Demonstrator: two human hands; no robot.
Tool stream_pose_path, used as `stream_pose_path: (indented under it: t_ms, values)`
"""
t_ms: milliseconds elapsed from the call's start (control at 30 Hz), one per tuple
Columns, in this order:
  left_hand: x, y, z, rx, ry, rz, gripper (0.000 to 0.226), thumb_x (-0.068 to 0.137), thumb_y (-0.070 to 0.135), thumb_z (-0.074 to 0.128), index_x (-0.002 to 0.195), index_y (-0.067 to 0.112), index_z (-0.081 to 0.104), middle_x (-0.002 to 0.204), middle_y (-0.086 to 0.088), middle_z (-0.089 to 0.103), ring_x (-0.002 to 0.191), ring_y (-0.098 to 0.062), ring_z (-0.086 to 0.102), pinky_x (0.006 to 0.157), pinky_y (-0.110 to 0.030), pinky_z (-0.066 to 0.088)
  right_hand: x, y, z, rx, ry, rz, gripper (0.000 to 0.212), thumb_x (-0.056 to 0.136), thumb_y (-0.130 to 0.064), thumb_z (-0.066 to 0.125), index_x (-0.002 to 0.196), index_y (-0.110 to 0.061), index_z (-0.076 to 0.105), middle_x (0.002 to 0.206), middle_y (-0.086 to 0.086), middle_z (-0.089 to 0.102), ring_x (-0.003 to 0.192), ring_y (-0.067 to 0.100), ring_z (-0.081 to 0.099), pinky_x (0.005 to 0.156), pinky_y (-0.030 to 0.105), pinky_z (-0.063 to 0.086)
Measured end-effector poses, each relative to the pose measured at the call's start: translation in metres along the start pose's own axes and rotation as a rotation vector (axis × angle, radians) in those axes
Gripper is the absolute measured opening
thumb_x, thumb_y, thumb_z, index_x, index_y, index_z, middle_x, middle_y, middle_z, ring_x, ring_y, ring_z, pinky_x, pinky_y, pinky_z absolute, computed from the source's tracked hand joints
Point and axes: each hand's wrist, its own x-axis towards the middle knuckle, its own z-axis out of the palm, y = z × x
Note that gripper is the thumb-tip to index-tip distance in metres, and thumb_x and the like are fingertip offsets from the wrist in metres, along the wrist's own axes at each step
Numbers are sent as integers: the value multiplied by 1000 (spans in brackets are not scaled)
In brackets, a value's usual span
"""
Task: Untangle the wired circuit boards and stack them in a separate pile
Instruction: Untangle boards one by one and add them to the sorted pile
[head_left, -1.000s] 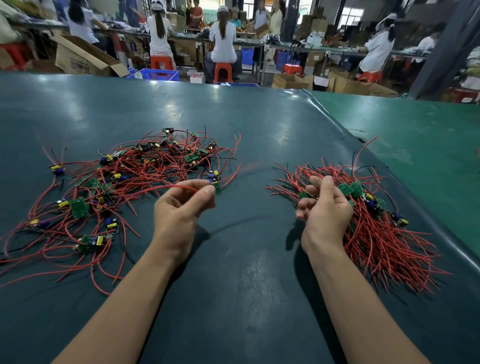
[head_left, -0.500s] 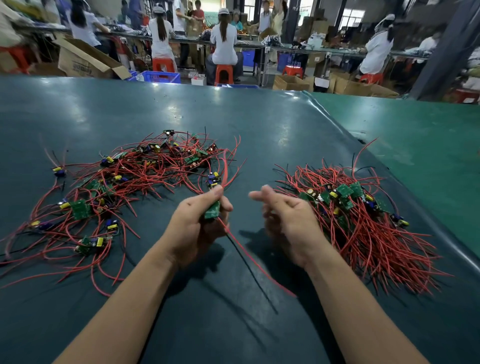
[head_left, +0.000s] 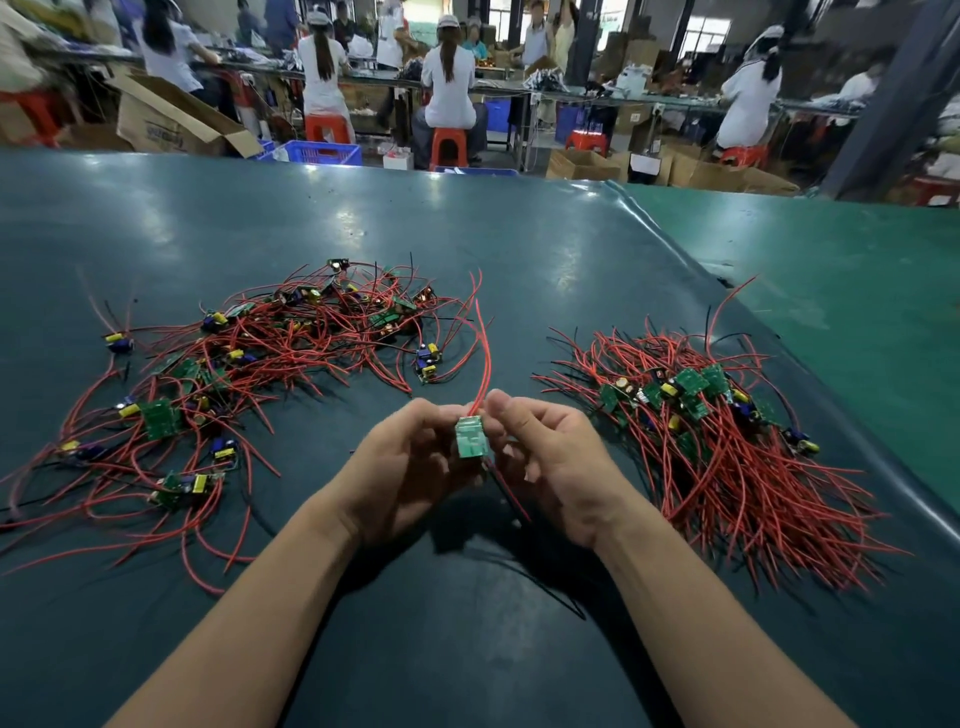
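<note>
From the head view, both hands meet over the near middle of the dark tabletop (head_left: 519, 249). The left hand (head_left: 410, 467) and the right hand (head_left: 550, 462) pinch one small green circuit board (head_left: 470, 439) between their fingers. Its red wires (head_left: 483, 353) stick up. A messy tangled pile (head_left: 249, 384) lies on the left. A neater stacked pile (head_left: 727, 441) lies on the right.

left: tangled pile (head_left: 270, 374) | right: stacked pile (head_left: 727, 441) | between: bare mat (head_left: 519, 291) lane, open
</note>
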Motion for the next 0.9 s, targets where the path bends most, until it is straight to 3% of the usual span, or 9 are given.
stream_pose_path:
  t_ms: [67,167,267,400,500,567,667,767,900]
  values:
    - [-2,0,0,35,-51,18,25,84,25,58,84,12,79,72,3,67,59,-4,59,57,-21,50,1,-1,-1,28,-11,7,36,66,-46,78,81,-13,77,64,-2,59,56,12,41,54,25,26]
    - [-3,-3,-1,76,-98,15,25,77,37,78,82,12,77,68,4,62,58,-3,56,57,-19,50,-1,-4,-4,20,-34,50,40,67,-46,76,84,-11,77,59,-6,52,43,3,38,45,19,21]
    - [-1,-6,3,164,-57,-8,31,87,37,64,87,9,76,77,-7,69,70,-19,64,68,-29,56,-3,-5,-2,-2,-54,89,38,68,-41,76,84,-9,67,55,-6,45,40,2,32,39,15,18]
    - [0,-3,4,221,48,-63,41,84,51,53,71,17,73,55,1,54,38,-16,54,35,-18,37,-2,-5,-3,19,25,148,32,68,-41,73,84,-13,68,61,-2,45,39,4,34,31,14,23]
    - [-3,-3,2,299,1,-75,43,84,53,56,95,15,73,58,-5,54,26,-10,40,28,-11,25,-3,-5,-4,9,-35,167,23,71,-37,71,74,-14,72,59,-1,46,39,3,35,31,13,23]
    - [-4,-5,0,336,-15,-75,40,83,53,57,92,17,75,56,-6,53,25,-8,35,28,-10,22,-5,-5,-3,-9,-67,181,27,68,-32,74,79,-8,67,55,-3,47,38,0,33,31,11,22]
    - [-3,-6,-5,338,-30,-72,41,81,47,58,83,10,76,54,-10,56,23,-5,30,28,-8,19,-8,-1,-3,-46,-117,213,45,65,-37,76,94,-4,67,54,-4,53,40,2,37,36,13,25]
    - [-1,-7,-11,274,-22,-75,46,81,41,62,85,-4,70,53,-14,57,23,-4,29,28,-8,19,-9,1,2,-4,-94,202,33,66,-29,79,94,-10,78,74,11,61,55,17,53,51,23,43]
    - [-3,-9,-7,259,-63,-45,34,82,42,69,79,8,74,78,-22,71,25,-8,40,28,-8,21,-3,1,3,45,35,141,14,64,-20,80,75,-11,78,70,9,66,57,17,54,50,24,42]
